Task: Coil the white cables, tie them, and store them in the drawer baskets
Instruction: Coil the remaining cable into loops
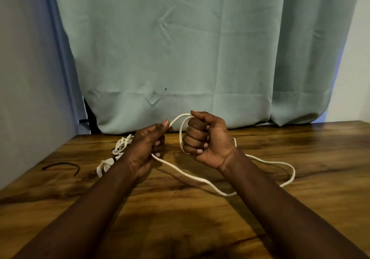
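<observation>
Head view, left hand (147, 150), right hand (207, 139) gripping one cable (226, 194), one bundle (120, 147)

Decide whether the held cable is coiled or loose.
Mostly loose: the right hand grips one loop of the cable, the left hand pinches it, and the rest trails over the table.

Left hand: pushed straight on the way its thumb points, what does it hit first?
Likely the right hand, just past the white cable loop between the hands; depth unclear, else the curtain behind.
</observation>
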A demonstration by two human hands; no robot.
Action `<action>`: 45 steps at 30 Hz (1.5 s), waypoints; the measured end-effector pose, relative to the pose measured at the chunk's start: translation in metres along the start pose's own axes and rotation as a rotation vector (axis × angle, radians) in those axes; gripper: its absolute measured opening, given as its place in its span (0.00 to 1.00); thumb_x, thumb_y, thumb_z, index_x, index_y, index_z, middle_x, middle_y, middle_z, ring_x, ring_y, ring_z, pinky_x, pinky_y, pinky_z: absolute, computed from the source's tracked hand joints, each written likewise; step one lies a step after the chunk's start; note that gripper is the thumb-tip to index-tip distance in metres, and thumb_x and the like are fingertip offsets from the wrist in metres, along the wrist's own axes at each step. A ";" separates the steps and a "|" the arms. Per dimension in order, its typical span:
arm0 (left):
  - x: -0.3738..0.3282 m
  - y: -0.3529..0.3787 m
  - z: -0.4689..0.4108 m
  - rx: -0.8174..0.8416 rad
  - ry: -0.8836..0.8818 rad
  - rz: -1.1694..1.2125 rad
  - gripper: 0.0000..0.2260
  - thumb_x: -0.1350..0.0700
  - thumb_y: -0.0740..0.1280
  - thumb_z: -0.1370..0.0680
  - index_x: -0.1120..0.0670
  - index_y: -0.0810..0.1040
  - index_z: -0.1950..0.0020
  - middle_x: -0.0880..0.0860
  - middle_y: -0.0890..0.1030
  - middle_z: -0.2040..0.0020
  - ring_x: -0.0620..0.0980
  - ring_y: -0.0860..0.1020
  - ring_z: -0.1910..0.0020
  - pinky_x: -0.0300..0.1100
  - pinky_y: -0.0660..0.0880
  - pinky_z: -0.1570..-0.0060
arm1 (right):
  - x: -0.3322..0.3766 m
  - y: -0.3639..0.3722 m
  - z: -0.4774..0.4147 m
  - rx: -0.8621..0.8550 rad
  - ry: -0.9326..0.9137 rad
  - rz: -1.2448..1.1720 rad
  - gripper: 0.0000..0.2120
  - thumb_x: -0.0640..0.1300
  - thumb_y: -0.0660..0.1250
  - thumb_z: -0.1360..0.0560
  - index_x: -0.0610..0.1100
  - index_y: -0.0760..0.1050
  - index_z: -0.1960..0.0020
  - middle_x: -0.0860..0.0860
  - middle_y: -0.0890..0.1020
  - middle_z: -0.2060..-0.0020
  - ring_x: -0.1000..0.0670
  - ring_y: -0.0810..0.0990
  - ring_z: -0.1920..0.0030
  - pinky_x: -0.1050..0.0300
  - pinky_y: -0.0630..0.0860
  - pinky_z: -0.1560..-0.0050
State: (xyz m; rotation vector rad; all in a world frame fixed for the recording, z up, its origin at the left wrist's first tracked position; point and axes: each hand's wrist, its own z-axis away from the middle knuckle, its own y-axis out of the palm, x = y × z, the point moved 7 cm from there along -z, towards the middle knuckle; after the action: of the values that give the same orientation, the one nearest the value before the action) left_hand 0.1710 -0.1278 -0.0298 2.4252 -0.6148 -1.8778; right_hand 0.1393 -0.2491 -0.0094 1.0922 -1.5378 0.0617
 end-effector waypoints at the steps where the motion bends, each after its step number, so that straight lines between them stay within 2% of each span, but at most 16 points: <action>1: 0.006 0.004 0.000 0.036 -0.050 0.097 0.08 0.48 0.70 0.26 0.52 0.81 0.57 0.46 0.61 0.74 0.41 0.59 0.79 0.35 0.65 0.77 | 0.003 0.002 0.000 0.026 -0.023 -0.034 0.23 0.50 0.54 0.19 0.52 0.55 0.72 0.54 0.55 0.80 0.52 0.53 0.80 0.60 0.49 0.75; 3: 0.014 0.013 -0.001 0.086 -0.111 0.223 0.04 0.52 0.69 0.26 0.50 0.80 0.59 0.47 0.63 0.73 0.40 0.60 0.80 0.34 0.66 0.79 | 0.011 -0.002 0.004 0.022 -0.059 -0.079 0.23 0.53 0.53 0.19 0.52 0.55 0.72 0.54 0.54 0.80 0.52 0.52 0.79 0.60 0.48 0.74; 5: 0.020 0.017 -0.002 0.054 -0.115 0.179 0.02 0.54 0.70 0.26 0.52 0.79 0.57 0.48 0.66 0.72 0.40 0.60 0.80 0.31 0.59 0.82 | 0.020 -0.009 0.009 0.010 -0.088 -0.109 0.25 0.58 0.51 0.19 0.51 0.55 0.72 0.54 0.53 0.80 0.53 0.52 0.79 0.59 0.48 0.73; 7: 0.021 0.012 -0.003 -0.062 -0.004 -0.089 0.05 0.55 0.72 0.23 0.55 0.80 0.56 0.49 0.71 0.72 0.41 0.63 0.79 0.32 0.58 0.81 | 0.026 -0.014 0.014 -0.032 -0.124 -0.121 0.26 0.61 0.52 0.19 0.51 0.55 0.72 0.54 0.53 0.79 0.53 0.52 0.79 0.60 0.49 0.74; 9: 0.015 0.012 -0.002 -0.145 0.183 -0.407 0.09 0.52 0.71 0.20 0.55 0.82 0.58 0.48 0.76 0.72 0.42 0.69 0.75 0.35 0.66 0.74 | 0.029 -0.022 0.018 -0.109 -0.165 -0.145 0.26 0.62 0.54 0.20 0.51 0.55 0.72 0.55 0.54 0.79 0.53 0.52 0.79 0.61 0.50 0.74; 13: 0.012 0.032 0.011 -0.119 0.396 -0.877 0.07 0.54 0.68 0.18 0.45 0.83 0.54 0.45 0.82 0.64 0.41 0.78 0.65 0.40 0.72 0.62 | 0.035 -0.038 0.019 -0.232 -0.275 -0.203 0.24 0.59 0.58 0.22 0.51 0.57 0.73 0.54 0.58 0.81 0.54 0.55 0.80 0.61 0.50 0.74; 15: 0.022 0.045 0.015 0.001 0.263 -0.823 0.13 0.59 0.66 0.18 0.41 0.83 0.45 0.45 0.83 0.61 0.42 0.78 0.66 0.38 0.74 0.64 | 0.044 -0.046 0.024 -0.333 -0.367 -0.182 0.24 0.58 0.59 0.23 0.50 0.61 0.74 0.54 0.60 0.81 0.54 0.58 0.81 0.61 0.51 0.73; 19: 0.055 0.067 0.028 0.168 -0.332 -0.149 0.12 0.63 0.64 0.17 0.52 0.83 0.39 0.53 0.76 0.63 0.43 0.67 0.75 0.37 0.69 0.78 | 0.059 -0.059 0.035 -0.539 -0.506 -0.059 0.25 0.59 0.59 0.21 0.49 0.62 0.73 0.54 0.60 0.80 0.54 0.58 0.80 0.60 0.53 0.74; 22: 0.059 0.071 0.033 0.222 -0.434 -0.133 0.10 0.62 0.63 0.16 0.59 0.82 0.39 0.51 0.75 0.65 0.41 0.64 0.77 0.34 0.65 0.81 | 0.075 -0.063 0.045 -0.693 -0.581 0.235 0.25 0.60 0.61 0.21 0.49 0.62 0.71 0.54 0.61 0.80 0.55 0.58 0.79 0.59 0.54 0.74; 25: 0.052 0.068 0.030 0.264 -0.408 -0.234 0.12 0.61 0.63 0.16 0.61 0.86 0.44 0.51 0.73 0.68 0.42 0.62 0.76 0.33 0.59 0.81 | 0.086 -0.065 0.055 -0.846 -0.607 0.652 0.22 0.63 0.61 0.24 0.48 0.62 0.67 0.53 0.63 0.76 0.53 0.59 0.74 0.56 0.58 0.71; 28: 0.035 0.068 0.029 0.277 -0.265 -0.401 0.10 0.61 0.65 0.17 0.58 0.87 0.48 0.49 0.72 0.72 0.43 0.63 0.76 0.33 0.58 0.80 | 0.074 -0.063 0.051 -0.843 -0.500 1.004 0.27 0.71 0.57 0.23 0.48 0.64 0.64 0.51 0.66 0.72 0.52 0.64 0.70 0.50 0.63 0.64; 31: 0.015 0.071 0.029 0.240 -0.069 -0.480 0.06 0.60 0.71 0.21 0.58 0.88 0.53 0.45 0.72 0.75 0.40 0.65 0.78 0.34 0.60 0.77 | 0.053 -0.052 0.038 -0.782 -0.296 1.501 0.26 0.69 0.52 0.19 0.49 0.67 0.62 0.52 0.74 0.67 0.49 0.73 0.64 0.47 0.71 0.56; 35: -0.012 0.052 0.018 0.113 0.141 -0.437 0.07 0.66 0.69 0.21 0.61 0.85 0.57 0.42 0.73 0.78 0.36 0.67 0.81 0.28 0.62 0.78 | 0.039 -0.038 0.026 -0.682 -0.226 1.704 0.33 0.74 0.43 0.22 0.50 0.74 0.59 0.50 0.81 0.62 0.46 0.80 0.57 0.46 0.74 0.53; 38: -0.029 0.036 0.014 0.041 0.270 -0.415 0.05 0.66 0.70 0.22 0.64 0.85 0.55 0.42 0.76 0.77 0.35 0.70 0.80 0.26 0.64 0.75 | 0.022 -0.035 0.016 -0.553 -0.147 1.520 0.32 0.72 0.44 0.20 0.54 0.73 0.67 0.56 0.76 0.71 0.52 0.75 0.66 0.51 0.68 0.58; 41: -0.032 0.018 0.009 -0.040 0.300 -0.355 0.02 0.61 0.75 0.25 0.59 0.87 0.57 0.49 0.77 0.72 0.40 0.67 0.76 0.34 0.63 0.74 | 0.003 -0.030 0.006 -0.435 -0.083 0.982 0.30 0.65 0.48 0.16 0.50 0.65 0.70 0.54 0.65 0.76 0.53 0.61 0.75 0.55 0.58 0.68; 45: -0.023 0.009 0.006 -0.042 0.237 -0.303 0.08 0.51 0.76 0.28 0.54 0.85 0.54 0.48 0.75 0.70 0.42 0.65 0.75 0.37 0.62 0.74 | -0.012 -0.020 0.000 -0.266 0.007 0.447 0.28 0.59 0.52 0.15 0.50 0.63 0.71 0.55 0.60 0.79 0.56 0.56 0.80 0.62 0.52 0.77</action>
State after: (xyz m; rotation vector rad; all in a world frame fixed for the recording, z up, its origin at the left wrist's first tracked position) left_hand 0.1579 -0.1279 -0.0083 2.7835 -0.2032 -1.6268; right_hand 0.1507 -0.2537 -0.0298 0.5268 -1.7042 0.1609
